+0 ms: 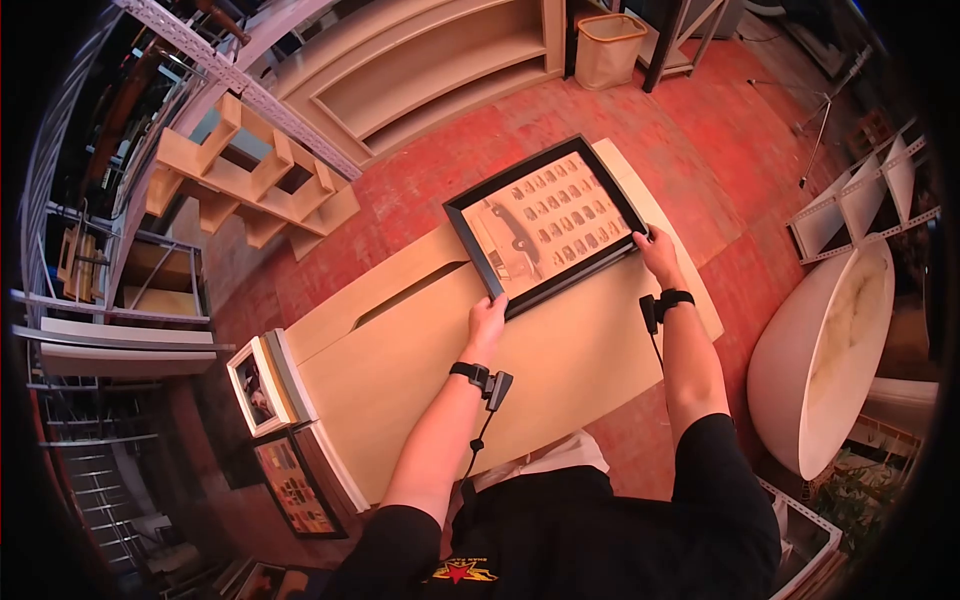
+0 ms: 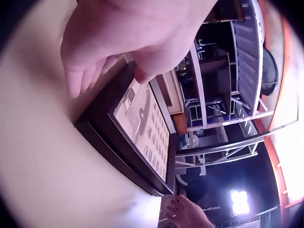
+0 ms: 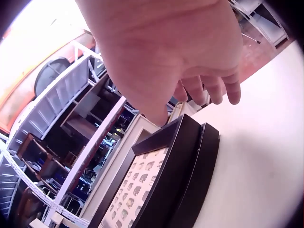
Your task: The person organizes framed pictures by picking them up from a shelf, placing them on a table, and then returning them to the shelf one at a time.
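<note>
A black picture frame (image 1: 478,262) lies at an angle over the pale wooden tabletop (image 1: 400,390). Under its glass are a car picture and rows of small items. Beneath the frame, a second black layer (image 3: 202,175) juts out slightly in the right wrist view. At the near left corner, my left hand (image 1: 487,325) holds the frame, thumb on the top edge and fingers down its outer side. My right hand (image 1: 657,255) holds the near right corner, its thumb (image 3: 159,116) at the rim and its fingers beyond the side.
Framed pictures (image 1: 262,385) lean at the table's left end. A long slot (image 1: 410,293) cuts the tabletop. A wooden shelf unit (image 1: 240,175) stands at far left, a beige bin (image 1: 608,55) at the back, and a large white basin (image 1: 800,350) on the right.
</note>
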`<state>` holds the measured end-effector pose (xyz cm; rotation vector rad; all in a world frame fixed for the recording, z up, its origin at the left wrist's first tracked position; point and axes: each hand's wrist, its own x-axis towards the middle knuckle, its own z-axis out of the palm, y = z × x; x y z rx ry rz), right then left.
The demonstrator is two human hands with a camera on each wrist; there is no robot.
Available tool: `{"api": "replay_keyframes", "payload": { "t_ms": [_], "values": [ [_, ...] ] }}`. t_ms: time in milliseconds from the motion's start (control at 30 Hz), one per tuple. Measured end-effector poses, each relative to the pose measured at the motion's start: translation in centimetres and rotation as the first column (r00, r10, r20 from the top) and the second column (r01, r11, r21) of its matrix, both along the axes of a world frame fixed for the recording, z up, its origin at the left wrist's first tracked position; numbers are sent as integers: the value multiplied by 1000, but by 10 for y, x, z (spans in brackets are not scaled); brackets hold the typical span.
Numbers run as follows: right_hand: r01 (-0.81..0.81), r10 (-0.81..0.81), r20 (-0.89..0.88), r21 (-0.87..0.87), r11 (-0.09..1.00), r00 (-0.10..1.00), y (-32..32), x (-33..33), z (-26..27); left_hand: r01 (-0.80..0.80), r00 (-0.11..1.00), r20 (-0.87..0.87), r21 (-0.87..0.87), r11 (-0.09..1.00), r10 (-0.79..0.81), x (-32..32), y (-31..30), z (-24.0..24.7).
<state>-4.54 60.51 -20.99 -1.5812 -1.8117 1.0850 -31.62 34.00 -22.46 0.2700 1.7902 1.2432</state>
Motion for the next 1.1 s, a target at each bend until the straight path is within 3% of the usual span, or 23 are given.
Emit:
{"api": "replay_keyframes", "payload": {
  "t_ms": [67,100,300,400,467,533,600,733,900,967,1100],
  "values": [
    [-16,22,76,-81,997,997,-7,-3,19,25,986,-163,-101,995,-42,4,0,-4],
    [11,-13,129,19,1000,992,-10,-4,20,-9,980,-197,-130,991,-17,6,1,2],
    [72,-77,197,29,997,977,-47,7,25,24,876,-462,-247,969,-140,12,-19,24],
    [86,-86,203,8,996,975,-82,21,30,81,884,-438,-193,978,-160,13,-51,20],
    [61,-55,190,-30,998,980,-108,34,32,109,886,-426,-188,976,-181,8,-82,-12],
    [20,-7,182,-69,997,983,-139,51,29,144,942,-292,-94,985,-165,10,-116,-23],
    [-20,46,261,-104,994,964,-171,65,15,164,960,-208,-120,979,-187,12,-149,-7],
    [-104,162,322,-189,977,933,-242,68,50,167,986,-14,-64,984,-168,12,-208,1],
    [-112,180,402,-186,976,898,-296,66,51,231,962,-99,-210,950,-255,11,-258,-10],
    [-107,142,347,-120,987,927,-308,62,54,266,901,-250,-325,907,-354,12,-259,18],
    [-120,130,223,-57,991,966,-314,59,53,249,809,-432,-361,899,-398,4,-262,36]
  ]
}}
